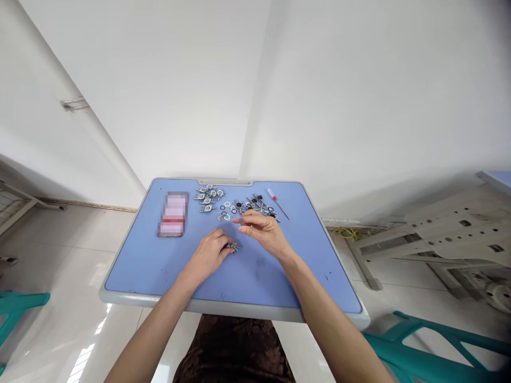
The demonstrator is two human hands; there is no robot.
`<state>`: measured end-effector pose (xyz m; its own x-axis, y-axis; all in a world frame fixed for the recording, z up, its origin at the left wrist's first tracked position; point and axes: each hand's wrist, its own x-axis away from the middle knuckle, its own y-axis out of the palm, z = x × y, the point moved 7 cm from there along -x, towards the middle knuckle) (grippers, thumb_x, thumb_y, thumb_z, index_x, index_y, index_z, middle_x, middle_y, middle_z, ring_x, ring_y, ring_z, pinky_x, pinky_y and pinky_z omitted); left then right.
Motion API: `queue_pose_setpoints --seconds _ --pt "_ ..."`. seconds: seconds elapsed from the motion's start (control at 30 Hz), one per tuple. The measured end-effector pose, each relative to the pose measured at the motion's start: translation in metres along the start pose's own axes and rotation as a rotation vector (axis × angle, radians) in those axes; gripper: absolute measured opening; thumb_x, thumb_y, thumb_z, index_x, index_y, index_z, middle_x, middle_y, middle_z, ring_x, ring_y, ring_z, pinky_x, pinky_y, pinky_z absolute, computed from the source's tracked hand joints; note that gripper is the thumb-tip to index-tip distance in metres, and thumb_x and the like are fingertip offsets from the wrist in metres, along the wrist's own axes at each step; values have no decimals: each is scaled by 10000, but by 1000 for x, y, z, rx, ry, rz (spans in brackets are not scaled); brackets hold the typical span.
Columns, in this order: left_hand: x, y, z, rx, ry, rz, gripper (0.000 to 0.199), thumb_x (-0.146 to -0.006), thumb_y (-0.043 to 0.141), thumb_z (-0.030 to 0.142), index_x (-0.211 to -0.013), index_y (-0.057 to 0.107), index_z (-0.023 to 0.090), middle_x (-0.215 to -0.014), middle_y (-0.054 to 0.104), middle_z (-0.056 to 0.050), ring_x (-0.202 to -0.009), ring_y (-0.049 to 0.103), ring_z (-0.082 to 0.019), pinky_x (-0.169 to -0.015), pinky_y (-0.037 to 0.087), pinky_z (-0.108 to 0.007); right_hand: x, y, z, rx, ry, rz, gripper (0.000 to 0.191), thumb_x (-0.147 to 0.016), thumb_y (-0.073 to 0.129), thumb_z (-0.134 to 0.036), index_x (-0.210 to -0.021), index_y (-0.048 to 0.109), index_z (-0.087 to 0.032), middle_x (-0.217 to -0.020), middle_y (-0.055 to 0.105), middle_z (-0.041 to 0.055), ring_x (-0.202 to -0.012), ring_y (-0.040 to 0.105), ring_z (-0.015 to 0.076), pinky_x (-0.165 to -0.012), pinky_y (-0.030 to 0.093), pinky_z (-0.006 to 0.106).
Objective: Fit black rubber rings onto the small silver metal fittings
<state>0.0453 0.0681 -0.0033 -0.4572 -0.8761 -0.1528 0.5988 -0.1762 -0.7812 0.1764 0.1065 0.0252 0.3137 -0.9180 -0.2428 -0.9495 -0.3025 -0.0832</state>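
Two hands sit close together near the middle of the desk [239,310]. The left hand [206,259] is curled, its fingers bent over and pinching a small metal fitting [234,247] just above the blue top (whether the fitting also touches the surface is hard to judge from up here). The right hand [264,232] is raised just beside it, with its fingers drawn together and pointing left and the thumb tucked close beneath them. I cannot tell whether those fingertips [239,220] pinch something tiny. A ring [250,231] shows on one finger.

Just beyond the fingertips lie black rubber O-rings [222,207] and more loose metal fittings [255,204], with a tighter group of similar fittings [208,198] toward the far edge. A slim red-and-silver screwdriver [276,202] lies slanted to the right of them. Further left sits a flat rectangular object [172,214], too pixelated to name.

Past the desk's grey rim are a glossy tiled floor [67,271], teal plastic chairs [423,348], a coil of yellow cable [345,233], and a pale desk frame [459,229] on the right.
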Motion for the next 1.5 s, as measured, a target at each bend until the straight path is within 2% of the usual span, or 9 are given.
queue_pose_setpoints --seconds 0.13,0.27,0.77,1.07,1.3,1.4,1.5 --pt "-1 0 1 -11 7 -3 128 -881 591 182 -965 686 158 -938 624 -56 -899 602 -193 -834 491 -333 2 -1 2 -53 28 65 153 -729 742 -342 -808 687 -223 -816 665 10 -849 644 174 -758 525 313" --pt "-1 -1 2 -13 14 3 121 -878 597 181 -960 684 161 -925 619 -51 -899 601 -190 -833 492 -328 3 3 1 -23 48 43 170 -759 711 -315 -881 648 -215 -789 666 -5 -741 631 138 -742 533 307" --pt "-1 1 -1 9 2 2 122 -883 591 200 -964 678 171 -951 619 -52 -919 603 -192 -853 484 -331 5 7 -3 137 44 -15 109 -820 635 -303 -867 605 -209 -858 669 19 -796 655 158 -791 529 335" --pt "0 1 0 -4 18 1 133 -890 581 204 -983 672 174 -966 624 -56 -930 598 -194 -856 485 -338 6 9 -16 246 -42 -75 97 -858 581 -298 -885 610 -209 -846 673 27 -762 643 155 -715 534 311" --pt "1 0 0 -2 17 17 122 -887 583 204 -964 673 177 -963 621 -54 -924 600 -196 -851 486 -334 8 10 -11 337 -107 -45 82 -835 610 -264 -905 579 -234 -797 634 -4 -727 613 144 -719 535 306" --pt "1 0 1 -3 13 16 119 -887 583 204 -956 676 178 -956 620 -52 -915 605 -194 -843 487 -329 9 9 -9 396 -151 -32 188 -840 612 -258 -1025 579 -251 -782 622 -10 -686 599 138 -662 527 281" --pt "1 -1 1 2 3 13 127 -894 573 211 -955 679 173 -952 621 -53 -902 610 -193 -841 489 -336 10 11 -12 502 -213 -61 241 -892 540 -270 -1129 586 -268 -887 665 21 -709 613 150 -638 522 286"
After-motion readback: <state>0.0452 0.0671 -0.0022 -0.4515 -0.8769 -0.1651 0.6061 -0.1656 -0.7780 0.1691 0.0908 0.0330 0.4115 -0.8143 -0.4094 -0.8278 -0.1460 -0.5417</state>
